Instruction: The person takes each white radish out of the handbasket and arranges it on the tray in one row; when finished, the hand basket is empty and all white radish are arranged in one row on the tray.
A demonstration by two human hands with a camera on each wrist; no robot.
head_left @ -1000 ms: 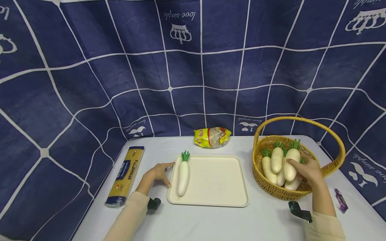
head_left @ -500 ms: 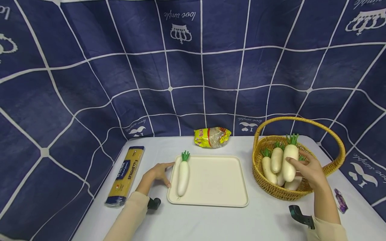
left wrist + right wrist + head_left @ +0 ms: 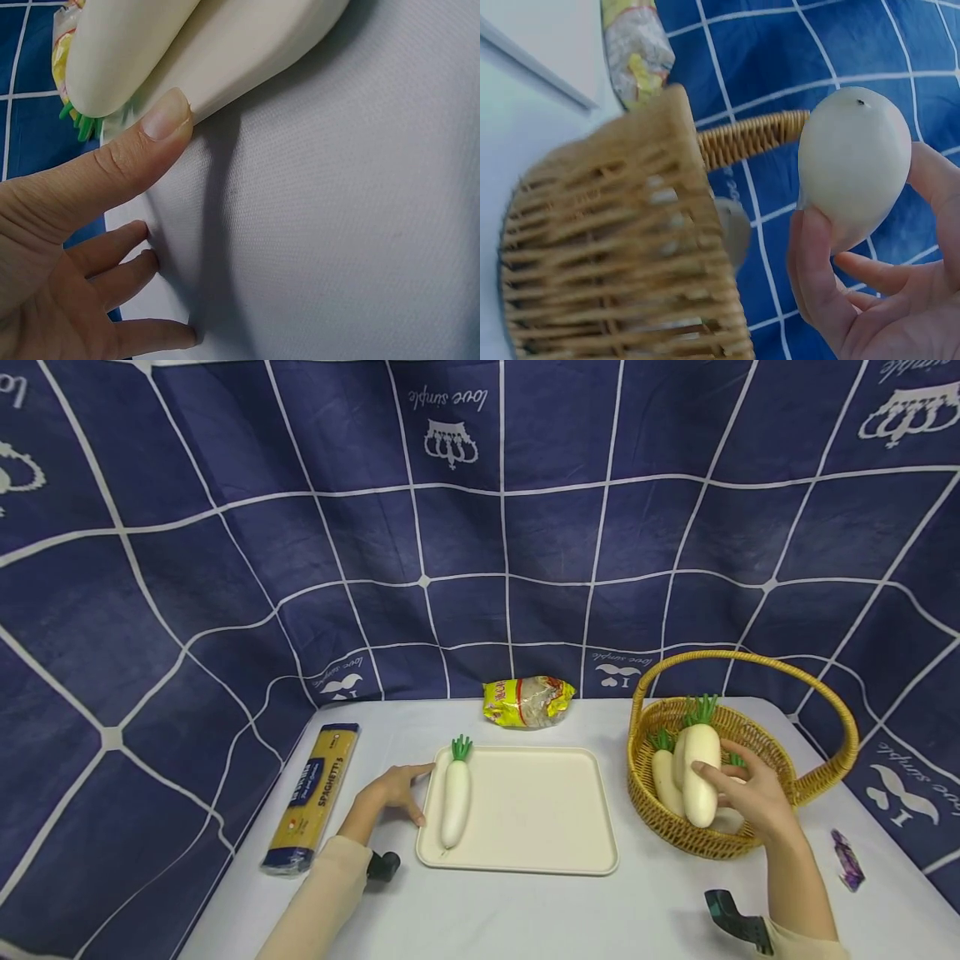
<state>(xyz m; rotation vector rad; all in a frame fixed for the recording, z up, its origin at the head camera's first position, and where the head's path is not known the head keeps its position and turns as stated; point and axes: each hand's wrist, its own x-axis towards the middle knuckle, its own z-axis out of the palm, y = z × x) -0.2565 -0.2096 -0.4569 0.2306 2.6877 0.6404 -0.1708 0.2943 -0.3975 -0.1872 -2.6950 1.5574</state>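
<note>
My right hand (image 3: pixel 759 793) grips a white radish (image 3: pixel 701 772) with green leaves, thumb on one side and fingers on the other. It holds the radish above the wicker basket (image 3: pixel 678 837), where several more white radishes lie. In the right wrist view the radish's blunt tip (image 3: pixel 855 150) faces the camera, higher than the basket rim. On the left, my left hand (image 3: pixel 390 793) rests beside a cream tray (image 3: pixel 540 810), its thumb at the tray's edge and its fingers spread. One white radish (image 3: pixel 456 806) lies lengthwise along the tray's left side.
A spaghetti pack (image 3: pixel 313 797) lies on the left of the white table. At the back is a yellow and clear food bag (image 3: pixel 528 702). A small purple packet (image 3: pixel 848 860) lies right of the basket, whose tall handle (image 3: pixel 738 655) arches over it.
My right hand has lifted the radish from among the others and moved it left within the basket's area. The left hand and the tray have stayed still.
</note>
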